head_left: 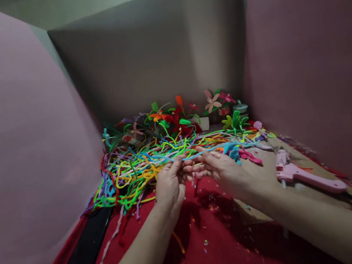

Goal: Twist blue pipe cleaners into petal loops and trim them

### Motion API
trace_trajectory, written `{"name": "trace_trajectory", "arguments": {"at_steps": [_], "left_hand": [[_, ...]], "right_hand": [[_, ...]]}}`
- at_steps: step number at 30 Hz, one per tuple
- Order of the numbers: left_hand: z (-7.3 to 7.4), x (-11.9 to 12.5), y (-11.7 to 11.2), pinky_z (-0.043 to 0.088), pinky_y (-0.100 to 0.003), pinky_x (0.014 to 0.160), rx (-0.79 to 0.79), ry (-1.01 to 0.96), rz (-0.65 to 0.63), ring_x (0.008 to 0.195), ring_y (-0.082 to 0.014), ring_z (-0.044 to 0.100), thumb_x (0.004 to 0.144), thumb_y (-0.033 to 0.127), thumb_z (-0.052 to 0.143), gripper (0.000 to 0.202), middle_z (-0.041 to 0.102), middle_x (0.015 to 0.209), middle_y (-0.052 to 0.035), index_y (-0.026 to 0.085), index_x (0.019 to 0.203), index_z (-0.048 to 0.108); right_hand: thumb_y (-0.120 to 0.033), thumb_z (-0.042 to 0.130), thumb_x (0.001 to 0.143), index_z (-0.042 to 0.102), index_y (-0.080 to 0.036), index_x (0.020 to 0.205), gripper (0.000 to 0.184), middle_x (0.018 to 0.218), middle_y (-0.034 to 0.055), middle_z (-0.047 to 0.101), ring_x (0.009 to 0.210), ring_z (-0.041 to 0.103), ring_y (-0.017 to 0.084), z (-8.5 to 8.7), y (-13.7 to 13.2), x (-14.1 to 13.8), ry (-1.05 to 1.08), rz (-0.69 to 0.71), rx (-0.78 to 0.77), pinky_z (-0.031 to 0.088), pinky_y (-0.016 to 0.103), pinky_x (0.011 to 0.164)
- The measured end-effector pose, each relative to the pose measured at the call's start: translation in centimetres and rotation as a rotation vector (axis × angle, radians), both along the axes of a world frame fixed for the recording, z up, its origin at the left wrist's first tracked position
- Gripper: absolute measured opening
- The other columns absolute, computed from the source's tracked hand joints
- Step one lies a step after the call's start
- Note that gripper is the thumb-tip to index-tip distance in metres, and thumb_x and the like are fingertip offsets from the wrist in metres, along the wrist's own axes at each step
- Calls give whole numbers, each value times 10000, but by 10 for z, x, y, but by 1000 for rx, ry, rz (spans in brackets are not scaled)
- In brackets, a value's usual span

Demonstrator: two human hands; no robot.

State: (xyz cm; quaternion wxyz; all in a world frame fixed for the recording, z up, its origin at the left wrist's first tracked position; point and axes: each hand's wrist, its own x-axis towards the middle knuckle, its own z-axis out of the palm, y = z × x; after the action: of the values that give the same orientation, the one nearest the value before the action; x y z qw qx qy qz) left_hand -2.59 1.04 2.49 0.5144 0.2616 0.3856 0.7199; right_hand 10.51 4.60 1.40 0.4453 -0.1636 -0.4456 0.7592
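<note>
The left hand (170, 187) and the right hand (228, 168) both pinch a blue fuzzy wire (188, 157) between thumb and fingers, at the front edge of a colourful pile (135, 167). The left wall (29, 147) and right wall (314, 74) stand well apart from the hands. Near the right forearm lies a glue gun (312, 179). Between the forearms, red cloth (208, 253) carries small scraps.

No wording or number is legible. From the middle of the view, a small red label (224, 111) between two and three o'clock and a tilted red-and-white tag (131, 140) at nine o'clock are too blurred to read.
</note>
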Motion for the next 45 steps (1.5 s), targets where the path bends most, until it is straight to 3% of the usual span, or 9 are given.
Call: {"name": "trace_trajectory", "arguments": {"at_steps": [3,9,15,25,32,36,38,43,45], "left_hand": [[-8,9,0,420,-170,373,-22,0,-67,450,-93,573,710,172,691,111,658,609,-51,77,735,640],[-10,-6,5,410,-146,398,-29,-63,-8,479,-62,565,746,155,657,52,646,632,-8,105,733,652],[-7,-15,6,474,-193,485,-45,-112,46,524,-84,586,795,170,611,98,647,658,-17,123,711,632],[5,-5,-5,313,-136,330,5,-208,-23,377,-25,374,911,118,384,287,477,538,25,96,714,592],[3,-8,-10,354,-161,364,170,-119,-134,401,-46,331,837,186,558,146,366,486,60,113,717,600],[5,-6,-13,367,-169,394,241,-28,-178,420,-51,323,767,233,653,120,348,482,66,132,722,610],[5,-5,-14,361,-168,399,228,-9,-186,427,-50,338,744,241,676,122,367,487,63,136,722,618],[2,-2,-14,433,-165,519,130,73,-140,526,-37,492,635,163,750,226,618,727,2,135,848,679],[-1,-1,-14,433,-166,526,83,168,-147,523,-52,515,645,183,745,217,621,657,-4,123,846,693]], "right_hand": [[-329,617,774,633,-171,807,162,809,29,669,681,606,124,0,8,-3,128,-127,-70,467,263,671],[-210,647,725,641,-164,710,48,696,21,661,704,617,126,-7,10,3,216,-93,-272,469,283,794],[-203,649,731,628,-171,698,50,672,11,642,666,608,122,-11,10,4,201,-82,-304,480,291,783],[-171,558,785,625,-156,676,129,534,6,578,602,589,124,-6,5,11,221,44,-298,489,350,827],[-189,598,786,641,-135,759,73,578,-8,556,643,581,126,-9,1,11,313,133,-306,506,380,821],[-146,648,735,666,-121,772,48,719,23,625,694,594,125,-9,-1,11,307,80,-328,531,334,760],[-128,683,693,678,-109,760,70,801,41,645,751,610,135,-10,-2,10,288,54,-295,534,301,743],[-127,712,664,693,-109,739,79,790,43,658,776,630,139,-13,-2,5,263,41,-255,521,301,813],[-125,710,663,694,-104,738,80,798,47,664,770,639,145,-14,-3,4,250,39,-249,515,310,825]]}}
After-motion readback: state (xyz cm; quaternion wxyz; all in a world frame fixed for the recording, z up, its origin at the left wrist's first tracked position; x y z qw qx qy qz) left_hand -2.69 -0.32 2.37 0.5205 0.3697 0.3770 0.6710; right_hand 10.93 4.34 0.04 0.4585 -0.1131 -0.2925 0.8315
